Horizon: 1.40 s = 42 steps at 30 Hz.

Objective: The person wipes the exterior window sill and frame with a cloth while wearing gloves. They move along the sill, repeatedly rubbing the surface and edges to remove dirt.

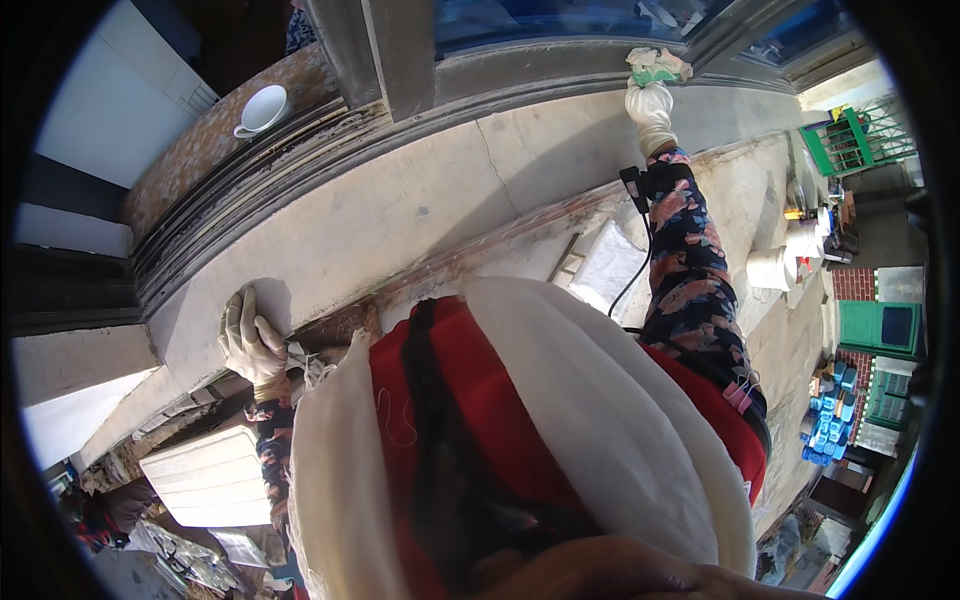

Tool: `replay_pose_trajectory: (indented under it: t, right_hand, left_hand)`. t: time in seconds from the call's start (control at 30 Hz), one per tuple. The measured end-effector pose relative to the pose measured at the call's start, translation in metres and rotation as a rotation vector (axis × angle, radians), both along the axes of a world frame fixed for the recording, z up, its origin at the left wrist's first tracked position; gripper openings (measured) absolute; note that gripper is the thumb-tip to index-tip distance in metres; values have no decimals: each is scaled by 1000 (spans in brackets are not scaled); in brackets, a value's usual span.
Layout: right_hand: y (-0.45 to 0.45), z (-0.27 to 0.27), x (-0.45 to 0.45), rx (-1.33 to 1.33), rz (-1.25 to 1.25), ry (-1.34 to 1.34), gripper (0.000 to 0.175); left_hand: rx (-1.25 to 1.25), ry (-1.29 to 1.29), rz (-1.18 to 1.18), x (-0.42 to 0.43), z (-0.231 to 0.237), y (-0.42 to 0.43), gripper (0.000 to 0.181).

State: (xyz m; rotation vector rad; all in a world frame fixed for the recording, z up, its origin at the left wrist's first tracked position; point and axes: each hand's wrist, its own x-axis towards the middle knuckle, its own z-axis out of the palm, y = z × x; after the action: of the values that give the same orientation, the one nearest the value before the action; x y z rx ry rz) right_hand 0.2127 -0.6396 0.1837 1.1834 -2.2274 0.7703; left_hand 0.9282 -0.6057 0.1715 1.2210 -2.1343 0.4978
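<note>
My right hand [649, 106], in a pale glove, reaches out along the window and grips a crumpled white and green cloth [660, 66]. The cloth rests against the lower rail of the dark window frame [525, 75], just under the blue-tinted glass [555, 21]. Lower left, my gloved left hand [252, 337] lies on the edge of the pale concrete sill [405, 180], its thumb apart from the fingers and nothing held. A thin crack runs down the wall below the frame.
Inside the open part of the window, a white cup [264, 109] stands on a speckled ledge [217, 124] beside the sliding tracks [255, 169]. Across the yard are white buckets [776, 266], a green metal gate [840, 142] and stacked blue containers [831, 416]. A black cable [637, 274] hangs from my right sleeve.
</note>
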Motion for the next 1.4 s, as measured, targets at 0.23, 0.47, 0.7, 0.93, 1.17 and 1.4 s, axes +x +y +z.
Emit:
replay_pose_trajectory:
  t: [0.23, 0.47, 0.7, 0.93, 1.17, 1.4]
  right_hand:
    - [13, 40, 97, 404, 141, 131, 53]
    - [6, 45, 209, 346, 357, 261, 43]
    - [15, 57, 274, 353, 681, 30, 36]
    - [33, 90, 256, 610, 936, -320, 50]
    - [52, 93, 248, 158, 915, 53, 71]
    - [47, 39, 313, 518, 876, 332, 48]
  left_hand:
    - [17, 46, -15, -4, 4, 1, 31]
    - [24, 75, -13, -3, 3, 1, 31]
    - [19, 85, -22, -2, 1, 1, 30]
    - [30, 100, 0, 1, -2, 2, 33]
    - [9, 101, 2, 0, -2, 1, 33]
    - [-12, 91, 11, -1, -2, 1, 31]
